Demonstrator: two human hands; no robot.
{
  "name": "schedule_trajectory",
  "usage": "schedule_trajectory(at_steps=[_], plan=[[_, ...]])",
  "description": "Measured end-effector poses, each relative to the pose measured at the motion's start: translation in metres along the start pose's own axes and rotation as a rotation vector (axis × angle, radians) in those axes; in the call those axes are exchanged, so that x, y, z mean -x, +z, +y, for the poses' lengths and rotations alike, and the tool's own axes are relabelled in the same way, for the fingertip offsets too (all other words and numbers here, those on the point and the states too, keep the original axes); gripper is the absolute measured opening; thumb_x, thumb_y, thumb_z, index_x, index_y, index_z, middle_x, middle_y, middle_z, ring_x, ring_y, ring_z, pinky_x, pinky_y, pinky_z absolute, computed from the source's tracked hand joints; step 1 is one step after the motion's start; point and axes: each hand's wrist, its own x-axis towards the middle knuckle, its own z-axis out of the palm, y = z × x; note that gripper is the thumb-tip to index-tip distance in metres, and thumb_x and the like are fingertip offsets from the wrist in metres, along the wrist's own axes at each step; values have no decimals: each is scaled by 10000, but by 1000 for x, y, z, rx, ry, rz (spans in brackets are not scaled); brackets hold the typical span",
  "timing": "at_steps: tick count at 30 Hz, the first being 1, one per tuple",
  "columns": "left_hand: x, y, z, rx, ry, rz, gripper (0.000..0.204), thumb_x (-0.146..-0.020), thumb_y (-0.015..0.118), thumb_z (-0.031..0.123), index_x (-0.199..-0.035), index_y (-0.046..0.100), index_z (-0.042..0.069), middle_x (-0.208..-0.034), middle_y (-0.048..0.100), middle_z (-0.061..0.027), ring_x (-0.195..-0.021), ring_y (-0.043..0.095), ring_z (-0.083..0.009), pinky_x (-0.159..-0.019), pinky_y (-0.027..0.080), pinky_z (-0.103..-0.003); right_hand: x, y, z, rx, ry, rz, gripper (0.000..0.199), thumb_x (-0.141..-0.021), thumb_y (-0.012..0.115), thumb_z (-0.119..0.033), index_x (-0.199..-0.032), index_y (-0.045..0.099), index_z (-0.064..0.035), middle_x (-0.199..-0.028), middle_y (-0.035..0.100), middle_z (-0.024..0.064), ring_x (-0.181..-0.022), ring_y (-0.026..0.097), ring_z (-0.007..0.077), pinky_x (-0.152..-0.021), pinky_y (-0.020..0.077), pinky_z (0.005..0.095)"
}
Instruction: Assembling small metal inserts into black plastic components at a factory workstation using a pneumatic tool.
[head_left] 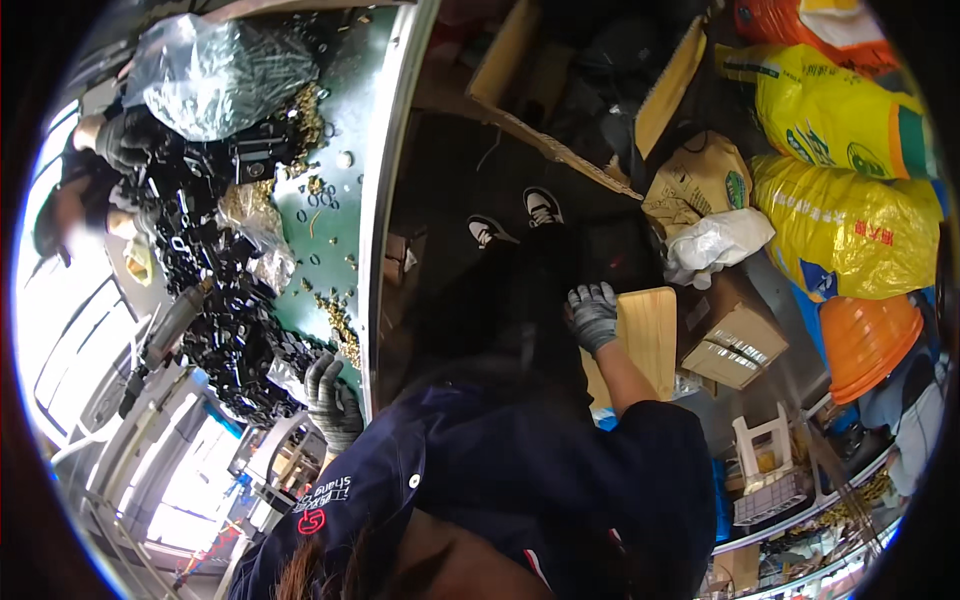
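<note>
We note a green-topped workbench (345,215) strewn with a heap of small black metal parts (225,330), brass bits and clear plastic bags (215,75); yellow sacks (850,235) and cardboard boxes (735,340) crowd the floor. Left gloved hand (332,395) rests, fingers loosely curled, at the heap's edge, clasping nothing we can discern. Right gloved hand (592,315) lies flat, fingers spread, on a pale wooden stool (645,335) beside the knee.
</note>
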Motion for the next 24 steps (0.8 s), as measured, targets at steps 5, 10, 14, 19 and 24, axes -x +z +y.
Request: schedule_trajectory(at_steps=[5, 10, 14, 19, 24], plan=[[20, 7, -28, 76, -25, 86, 328, -785, 503, -2, -1084, 631, 42, -1148, 606, -162, -1065, 592, -344, -922, 477, -416, -54, -49, -9, 39, 119, -679, 618, -830, 586, -448, -1320, 505, -82, -1302, 568, 136, -1226, 517, 298, -1074, 340, 435], [31, -7, -48, 236, -110, 132, 290, -785, 517, -13, -1035, 656, 35, -1120, 624, -149, -1009, 624, -301, -885, 495, -374, -71, -41, -11, 22, 182, -928, 663, -825, 570, -445, -1366, 460, -77, -1381, 509, 159, -1271, 489, 328, -1021, 414, 449], [40, 1, -86, 231, -85, 98, 291, -762, 514, -29, -998, 671, 34, -1099, 633, -146, -980, 635, -281, -867, 499, -348, -63, -38, -30, 11, 195, -739, 668, -827, 564, -427, -1408, 425, -129, -1366, 524, 157, -1265, 498, 323, -1030, 411, 435], [6, -10, -121, 293, 0, 86, 320, -726, 516, -48, -989, 678, 37, -1098, 633, -147, -980, 632, -266, -864, 497, -339, -87, 15, -16, -115, 257, -582, 651, -833, 578, -464, -1395, 456, -159, -1377, 516, 149, -1270, 494, 316, -1038, 400, 422], [7, -9, -117, 381, -218, 132, 361, -691, 520, -79, -994, 678, 37, -1089, 634, -142, -977, 630, -269, -866, 493, -348, -124, -88, -47, -158, 376, -579, 592, -833, 629, -478, -1312, 546, -140, -1325, 559, 153, -1221, 528, 319, -1020, 407, 394]])
